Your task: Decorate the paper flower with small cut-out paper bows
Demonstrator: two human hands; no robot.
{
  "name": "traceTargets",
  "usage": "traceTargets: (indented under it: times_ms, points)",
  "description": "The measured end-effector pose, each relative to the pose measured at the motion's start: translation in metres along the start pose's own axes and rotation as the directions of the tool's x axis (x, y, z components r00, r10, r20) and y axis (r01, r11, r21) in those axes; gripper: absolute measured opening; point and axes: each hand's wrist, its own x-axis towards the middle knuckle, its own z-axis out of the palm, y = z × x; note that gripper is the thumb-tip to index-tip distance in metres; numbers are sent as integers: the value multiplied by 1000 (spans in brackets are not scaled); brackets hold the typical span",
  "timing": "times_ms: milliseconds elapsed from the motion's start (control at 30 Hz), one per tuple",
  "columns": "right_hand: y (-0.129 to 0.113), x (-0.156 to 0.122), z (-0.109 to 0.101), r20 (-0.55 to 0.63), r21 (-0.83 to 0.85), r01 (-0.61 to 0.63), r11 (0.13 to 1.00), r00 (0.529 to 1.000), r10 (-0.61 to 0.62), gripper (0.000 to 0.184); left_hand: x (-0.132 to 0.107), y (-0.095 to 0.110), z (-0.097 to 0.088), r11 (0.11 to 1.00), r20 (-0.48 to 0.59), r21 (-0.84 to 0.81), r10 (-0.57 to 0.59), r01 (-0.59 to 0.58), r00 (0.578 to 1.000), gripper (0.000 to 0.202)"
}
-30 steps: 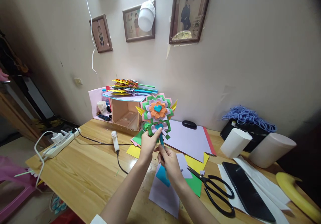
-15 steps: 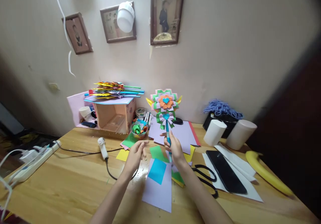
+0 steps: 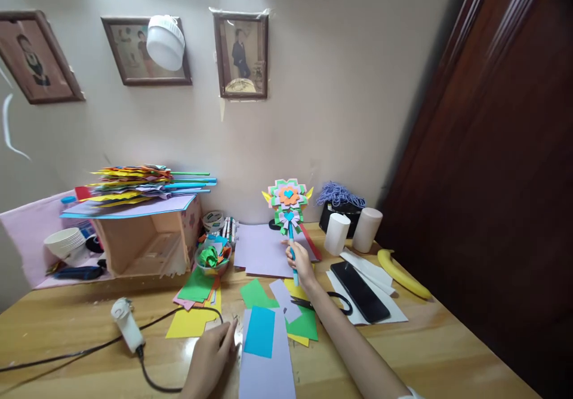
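Observation:
My right hand (image 3: 301,265) is closed round the blue stem of a paper flower (image 3: 289,195), held upright in front of the lilac sheets. The flower has layered pink, green, lilac and orange petals, a blue heart at the centre, yellow leaf-like tips at the sides and a smaller lilac-green blossom below. Low over the table, my left hand (image 3: 212,351) holds nothing, its fingers loosely bent and partly hidden. Beside it lie a lilac strip (image 3: 268,381) and a blue paper rectangle (image 3: 259,331). Black-handled scissors (image 3: 342,303) lie partly behind my right forearm.
At left, a cardboard box (image 3: 147,250) carries a pile of paper flowers (image 3: 134,181). A bowl of paper scraps (image 3: 213,256) stands beside it. A corded white tool (image 3: 128,325) lies nearer. Rightward are a phone (image 3: 360,291), white rolls (image 3: 336,234) and a banana (image 3: 403,275).
The view has turned right and shifted. My left hand has come down and nearer to me, beside the lilac strip. My right hand still holds the paper flower upright, now reached farther forward.

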Motion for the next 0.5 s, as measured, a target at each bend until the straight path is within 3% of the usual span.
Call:
traceTargets:
  times_ms: [133, 267, 400, 500]
  points:
    - [2, 8, -8, 79, -128, 34, 991, 997, -24, 38, -5, -4, 12, 1000, 92, 9, 25, -25, 995, 52]
    - [-16, 22, -22, 156, -263, 61, 963, 988, -20, 37, -6, -3, 15, 997, 89, 34, 67, -71, 994, 51]
    - [-40, 39, -42, 97, -362, 131, 923, 990, -102, 22, -4, -5, 15, 999, 40, -15, 42, -42, 998, 54]
    - [-40, 46, -43, 34, -382, 146, 913, 989, -144, 24, -5, -5, 18, 998, 30, -45, 34, -33, 999, 56]
